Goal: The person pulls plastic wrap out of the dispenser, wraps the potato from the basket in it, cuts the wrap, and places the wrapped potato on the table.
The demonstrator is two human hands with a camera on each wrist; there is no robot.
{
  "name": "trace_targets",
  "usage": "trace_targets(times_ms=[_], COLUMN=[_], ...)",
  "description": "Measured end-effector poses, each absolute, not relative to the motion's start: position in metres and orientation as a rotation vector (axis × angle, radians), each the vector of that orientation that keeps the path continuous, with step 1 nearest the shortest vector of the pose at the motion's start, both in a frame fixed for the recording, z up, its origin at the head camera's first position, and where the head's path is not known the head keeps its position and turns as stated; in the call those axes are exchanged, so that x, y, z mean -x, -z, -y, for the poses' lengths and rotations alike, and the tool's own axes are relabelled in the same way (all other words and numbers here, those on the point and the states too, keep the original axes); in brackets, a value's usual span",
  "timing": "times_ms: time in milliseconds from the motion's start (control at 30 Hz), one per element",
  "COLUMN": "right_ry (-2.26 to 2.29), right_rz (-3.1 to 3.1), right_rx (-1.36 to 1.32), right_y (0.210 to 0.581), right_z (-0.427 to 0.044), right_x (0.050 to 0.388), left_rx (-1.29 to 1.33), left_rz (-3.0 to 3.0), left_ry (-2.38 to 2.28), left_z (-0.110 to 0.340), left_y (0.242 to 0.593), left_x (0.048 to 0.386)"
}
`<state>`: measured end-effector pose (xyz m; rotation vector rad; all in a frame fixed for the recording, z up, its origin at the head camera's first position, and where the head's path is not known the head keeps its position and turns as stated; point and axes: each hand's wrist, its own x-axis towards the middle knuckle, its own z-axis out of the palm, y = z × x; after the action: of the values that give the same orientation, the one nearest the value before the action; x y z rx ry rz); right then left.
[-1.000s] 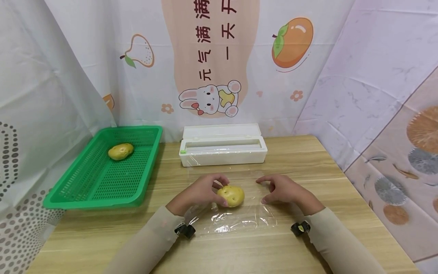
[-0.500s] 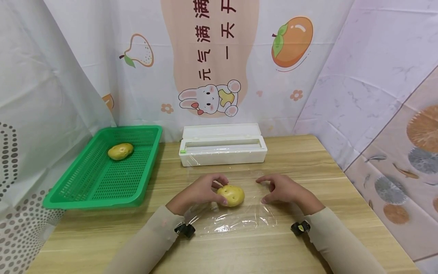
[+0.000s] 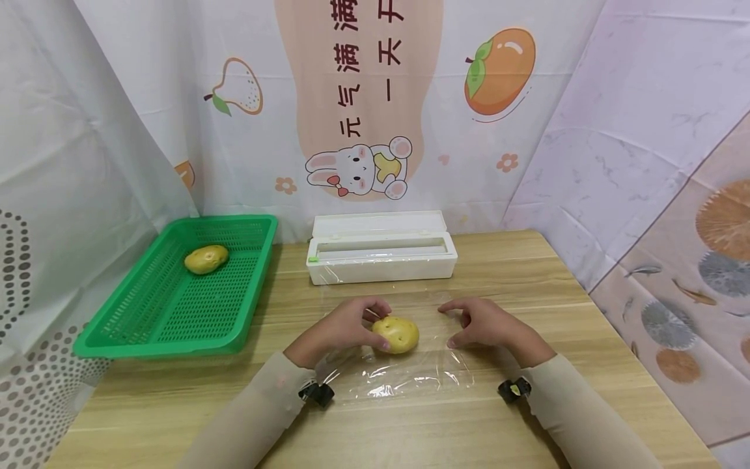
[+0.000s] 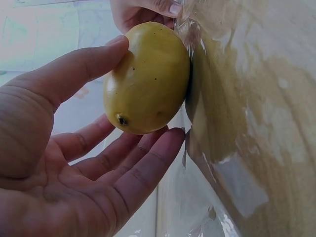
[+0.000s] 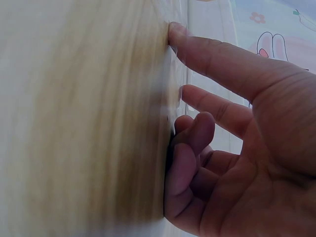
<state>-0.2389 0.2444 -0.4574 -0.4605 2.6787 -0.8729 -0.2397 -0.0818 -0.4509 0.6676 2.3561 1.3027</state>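
A yellow potato (image 3: 397,335) sits on a sheet of clear cling film (image 3: 404,384) spread on the table. My left hand (image 3: 346,329) holds it from the left, thumb against one side and fingers round the other, as the left wrist view shows on the potato (image 4: 148,79). To the right, my right hand (image 3: 489,322) rests at the film's right side, apart from the potato. In the right wrist view, thumb and index finger of the right hand (image 5: 276,138) reach out while the other fingers bend in; nothing is visible between them.
Behind the film stands a white cling film dispenser (image 3: 383,270), lid raised, with film drawn out toward me. A green basket (image 3: 256,293) at the left contains another potato (image 3: 206,259). Printed curtains (image 3: 252,163) close off the back and sides of the wooden table (image 3: 586,365).
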Motion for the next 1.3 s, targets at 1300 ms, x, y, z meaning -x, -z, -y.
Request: trace_targets(times_ms=[1300], right_ry=[0.861], right_rz=[-2.67], right_rx=[0.556], right_y=[0.452], right_z=[-0.248], right_x=[0.235], left_rx=[-0.669], left_rz=[-2.454], left_ry=[-1.229], left_z=[0.108], left_y=[0.436], left_x=[0.228])
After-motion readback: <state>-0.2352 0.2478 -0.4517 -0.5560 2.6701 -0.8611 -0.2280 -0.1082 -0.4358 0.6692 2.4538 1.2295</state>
